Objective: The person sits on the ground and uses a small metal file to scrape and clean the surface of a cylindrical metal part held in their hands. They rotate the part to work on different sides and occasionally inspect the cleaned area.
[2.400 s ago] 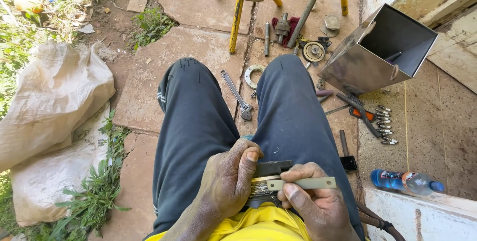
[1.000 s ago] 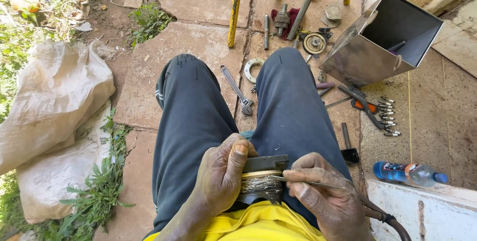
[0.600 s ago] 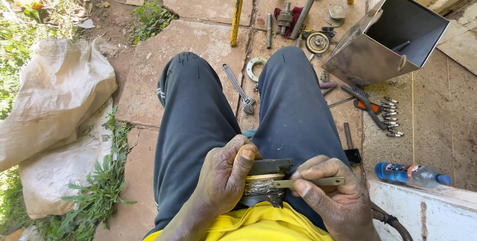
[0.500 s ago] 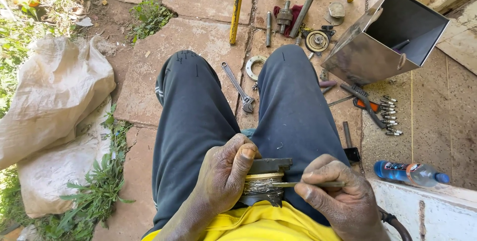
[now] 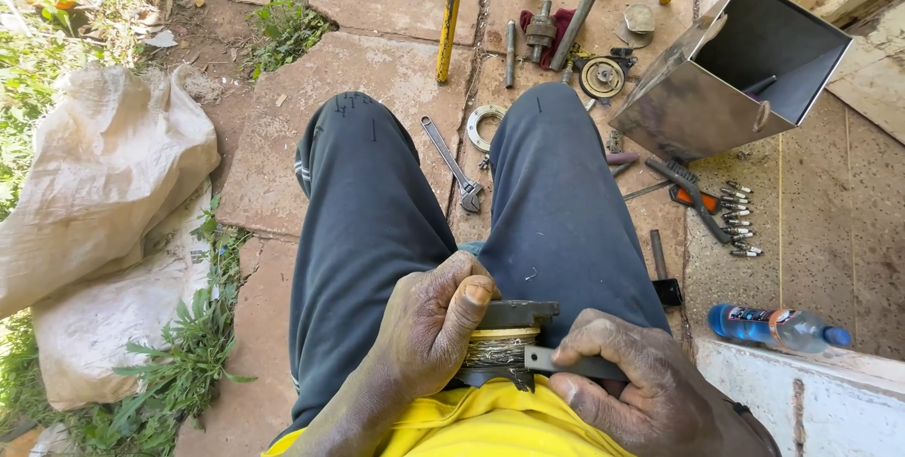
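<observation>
Hands meet over the lap of a person seated on paving, legs in dark trousers stretched forward. The left hand (image 5: 429, 330) is curled tight around a small wire-wound coil (image 5: 500, 349) with dark metal plates above and below its pale windings, thumb pressed on the top plate. The right hand (image 5: 641, 391) is closed on a flat grey metal strip (image 5: 556, 361), fingers clamped along it, its free end lying against the coil's windings. The coil sits just above the hem of a yellow shirt (image 5: 471, 424), between the two thighs.

Beyond the coil, between the knees, lies an adjustable wrench (image 5: 452, 163) with a metal ring (image 5: 485, 125) just past it. Farther out from the coil stand yellow stool legs (image 5: 450, 14), with a round mechanical part (image 5: 601, 75) and a red cloth (image 5: 556, 24) near them. To the right of the coil and farther away, a shiny open metal box (image 5: 726, 71) lies tipped on its side, dark inside. Between the box and the coil are an orange-handled tool (image 5: 693, 198) and a row of small screwdriver bits (image 5: 735, 221). Nearest on the coil's right, a clear plastic bottle (image 5: 778, 325) with a blue wrapper and blue cap lies on its side by a pale ledge. Well off to the coil's left, crumpled beige sacks (image 5: 104, 212) rest against grass.
</observation>
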